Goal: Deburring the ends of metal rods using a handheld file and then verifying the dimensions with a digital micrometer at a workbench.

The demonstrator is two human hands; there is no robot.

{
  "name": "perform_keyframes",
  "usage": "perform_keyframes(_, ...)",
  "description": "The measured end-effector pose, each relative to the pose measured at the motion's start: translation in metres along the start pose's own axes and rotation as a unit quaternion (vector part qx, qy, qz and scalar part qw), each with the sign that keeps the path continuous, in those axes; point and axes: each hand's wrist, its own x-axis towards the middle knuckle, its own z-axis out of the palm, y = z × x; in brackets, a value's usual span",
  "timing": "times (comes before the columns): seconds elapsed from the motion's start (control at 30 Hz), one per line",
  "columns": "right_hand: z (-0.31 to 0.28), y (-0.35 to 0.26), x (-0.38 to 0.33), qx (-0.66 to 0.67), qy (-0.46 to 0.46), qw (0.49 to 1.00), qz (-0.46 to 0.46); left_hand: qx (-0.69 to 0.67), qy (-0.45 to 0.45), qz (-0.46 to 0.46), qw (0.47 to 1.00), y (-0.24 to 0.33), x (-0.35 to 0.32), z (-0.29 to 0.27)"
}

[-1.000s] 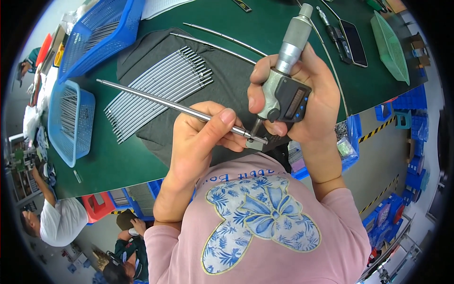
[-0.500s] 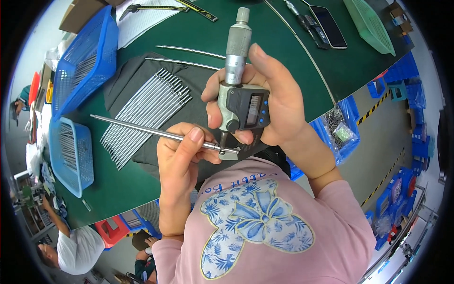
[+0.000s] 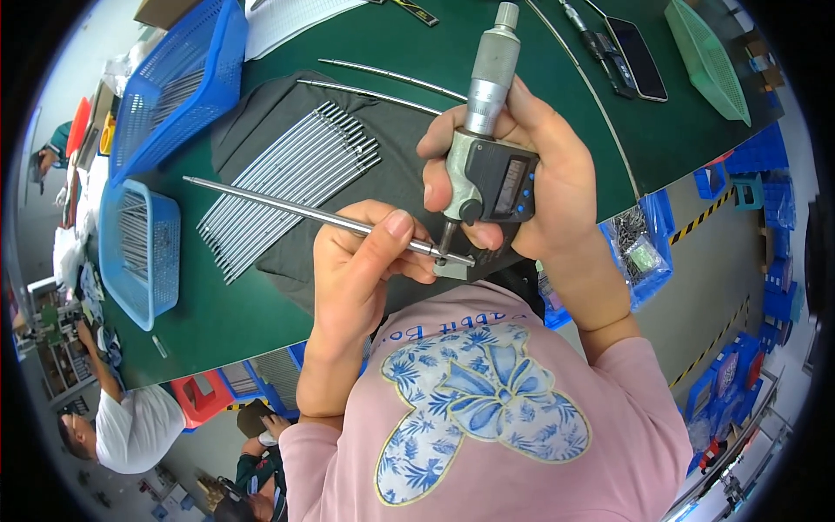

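Note:
My left hand (image 3: 361, 265) is closed around a slim metal rod (image 3: 287, 206), pinched between thumb and fingers near its right end. That end sits in the jaw of a digital micrometer (image 3: 490, 178), between spindle and anvil. Wrapped round the micrometer's body, my right hand (image 3: 557, 174) keeps it upright with the grey thimble at the top and the display facing up. Left of my hands, a row of similar metal rods (image 3: 287, 187) lies slanted on a dark cloth (image 3: 261, 113). Two more rods (image 3: 383, 94) lie apart beyond the row.
Two blue baskets holding rods, one larger (image 3: 228, 61) and one smaller (image 3: 165, 261), stand at the left. A phone (image 3: 639, 56), a second micrometer (image 3: 600, 48) and a green basket (image 3: 709, 61) lie at the far right. Co-workers (image 3: 139, 426) are beyond the table's left edge.
The whole view has shifted, so table, cloth and hands appear further right. The rod's end remains in the micrometer's jaw, and both hands keep their grips.

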Motion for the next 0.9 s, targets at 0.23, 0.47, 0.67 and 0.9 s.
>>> perform_keyframes(0.23, 0.0001, 0.0005, 0.0001, -0.019, -0.012, 1.000, -0.013, 0.002, 0.000, -0.002, 1.000, -0.0018, -0.0001, -0.0003)
perform_keyframes(0.47, -0.0003, 0.0029, 0.0027, -0.055, -0.004, 0.998, -0.013, 0.024, 0.015, 0.012, 1.000, -0.0008, -0.0019, 0.0002)
perform_keyframes(0.67, -0.0033, 0.0062, 0.0023, -0.062, -0.016, 0.998, -0.016, 0.032, 0.020, 0.006, 0.999, 0.0006, -0.0027, -0.0014)
perform_keyframes(0.9, 0.0013, 0.0019, -0.0003, -0.031, 0.004, 1.000, -0.001, 0.010, 0.018, 0.012, 1.000, 0.0023, -0.0033, 0.0012)
